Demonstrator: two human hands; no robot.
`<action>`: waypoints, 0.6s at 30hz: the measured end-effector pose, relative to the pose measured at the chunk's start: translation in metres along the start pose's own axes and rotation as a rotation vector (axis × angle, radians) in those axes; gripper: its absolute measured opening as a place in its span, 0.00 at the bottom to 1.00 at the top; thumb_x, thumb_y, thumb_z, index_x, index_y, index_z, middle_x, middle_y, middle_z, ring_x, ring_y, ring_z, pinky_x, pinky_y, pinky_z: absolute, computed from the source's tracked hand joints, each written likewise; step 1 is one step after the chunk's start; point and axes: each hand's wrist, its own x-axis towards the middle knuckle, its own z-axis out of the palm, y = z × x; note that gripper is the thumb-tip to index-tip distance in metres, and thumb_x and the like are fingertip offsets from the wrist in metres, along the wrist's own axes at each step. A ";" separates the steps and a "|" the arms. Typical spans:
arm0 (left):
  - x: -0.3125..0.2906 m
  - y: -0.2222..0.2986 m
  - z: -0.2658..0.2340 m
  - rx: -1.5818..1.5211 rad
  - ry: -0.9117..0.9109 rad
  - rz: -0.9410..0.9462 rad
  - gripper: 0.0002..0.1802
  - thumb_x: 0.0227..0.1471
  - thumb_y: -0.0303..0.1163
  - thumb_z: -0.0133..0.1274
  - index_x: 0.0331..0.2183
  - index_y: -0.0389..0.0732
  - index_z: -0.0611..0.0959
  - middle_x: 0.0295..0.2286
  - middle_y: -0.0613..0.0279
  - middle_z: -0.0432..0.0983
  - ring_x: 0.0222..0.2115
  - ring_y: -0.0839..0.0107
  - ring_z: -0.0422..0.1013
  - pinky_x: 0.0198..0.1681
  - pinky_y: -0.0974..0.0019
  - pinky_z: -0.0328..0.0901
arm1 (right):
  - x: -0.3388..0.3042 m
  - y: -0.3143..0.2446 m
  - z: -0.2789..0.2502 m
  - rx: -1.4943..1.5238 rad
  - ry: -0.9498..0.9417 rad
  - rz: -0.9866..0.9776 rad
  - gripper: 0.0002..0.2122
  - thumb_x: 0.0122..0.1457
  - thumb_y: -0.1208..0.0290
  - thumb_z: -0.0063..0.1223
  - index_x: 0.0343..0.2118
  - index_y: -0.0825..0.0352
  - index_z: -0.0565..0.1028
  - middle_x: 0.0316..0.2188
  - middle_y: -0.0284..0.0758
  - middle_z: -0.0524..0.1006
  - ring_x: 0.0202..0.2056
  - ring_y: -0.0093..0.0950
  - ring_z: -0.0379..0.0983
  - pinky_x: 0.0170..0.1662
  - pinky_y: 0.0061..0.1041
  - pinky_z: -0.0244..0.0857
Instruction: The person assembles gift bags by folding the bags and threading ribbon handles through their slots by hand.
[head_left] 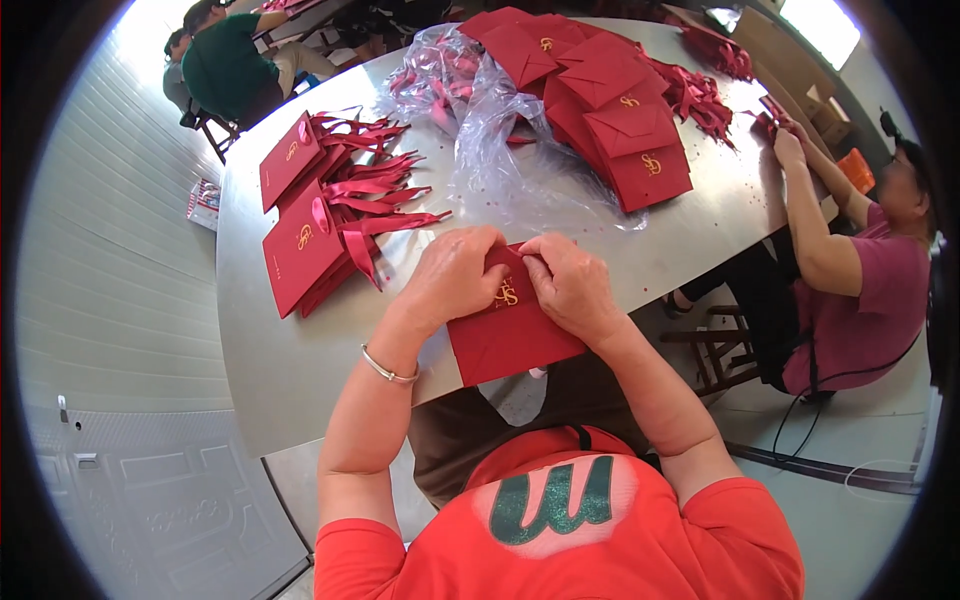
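while the left hand (455,275) clamps its fingers on the bag (515,345), the right hand (575,285) pinches the top edge close by!

- The tabletop (700,225) is plain silver-grey.
- The bag (520,345) at its near edge is deep red with a gold emblem.
- The bags (300,235) by its left edge are also red and gold; their ribbons (375,188) are pinkish red.
- The bags (632,128) toward its far edge are red with gold emblems.
- The plastic (500,175) is colourless.
- The bracelet (384,369) is silver.
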 end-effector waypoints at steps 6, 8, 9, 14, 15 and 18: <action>0.000 0.001 0.008 -0.030 0.025 0.000 0.15 0.46 0.32 0.60 0.37 0.36 0.81 0.34 0.49 0.80 0.38 0.49 0.75 0.42 0.55 0.69 | -0.001 0.003 0.001 0.036 0.019 0.028 0.06 0.59 0.73 0.53 0.39 0.62 0.76 0.34 0.39 0.79 0.36 0.41 0.77 0.36 0.36 0.70; 0.001 0.000 0.007 -0.056 0.012 -0.019 0.15 0.46 0.32 0.60 0.38 0.37 0.81 0.34 0.49 0.80 0.38 0.49 0.75 0.41 0.55 0.69 | -0.001 0.000 0.001 0.055 0.029 0.035 0.05 0.60 0.71 0.53 0.38 0.62 0.76 0.33 0.38 0.80 0.35 0.42 0.77 0.35 0.37 0.70; 0.001 0.002 0.006 -0.050 -0.002 -0.045 0.15 0.47 0.33 0.60 0.37 0.37 0.81 0.33 0.49 0.80 0.37 0.50 0.76 0.40 0.55 0.69 | -0.002 0.000 0.000 0.075 0.038 0.042 0.05 0.60 0.70 0.53 0.38 0.62 0.75 0.32 0.37 0.80 0.33 0.43 0.77 0.34 0.38 0.70; 0.001 0.000 0.005 -0.040 -0.012 -0.072 0.13 0.48 0.34 0.60 0.36 0.38 0.82 0.31 0.49 0.81 0.35 0.50 0.77 0.39 0.55 0.70 | -0.003 -0.001 0.000 0.058 0.033 0.034 0.05 0.59 0.70 0.56 0.36 0.63 0.77 0.30 0.39 0.80 0.32 0.43 0.77 0.33 0.36 0.70; 0.001 0.000 0.005 -0.032 -0.009 -0.075 0.13 0.48 0.35 0.60 0.35 0.37 0.82 0.31 0.49 0.81 0.35 0.50 0.77 0.38 0.55 0.70 | -0.003 -0.001 0.000 0.051 0.031 0.035 0.05 0.59 0.70 0.57 0.36 0.63 0.77 0.30 0.40 0.80 0.32 0.43 0.77 0.33 0.36 0.70; 0.001 0.000 0.007 0.002 -0.001 -0.070 0.13 0.48 0.35 0.60 0.34 0.38 0.83 0.31 0.49 0.81 0.35 0.50 0.77 0.38 0.55 0.70 | -0.003 0.000 0.000 0.043 0.021 0.054 0.05 0.59 0.69 0.57 0.34 0.63 0.77 0.29 0.39 0.80 0.32 0.43 0.77 0.33 0.36 0.70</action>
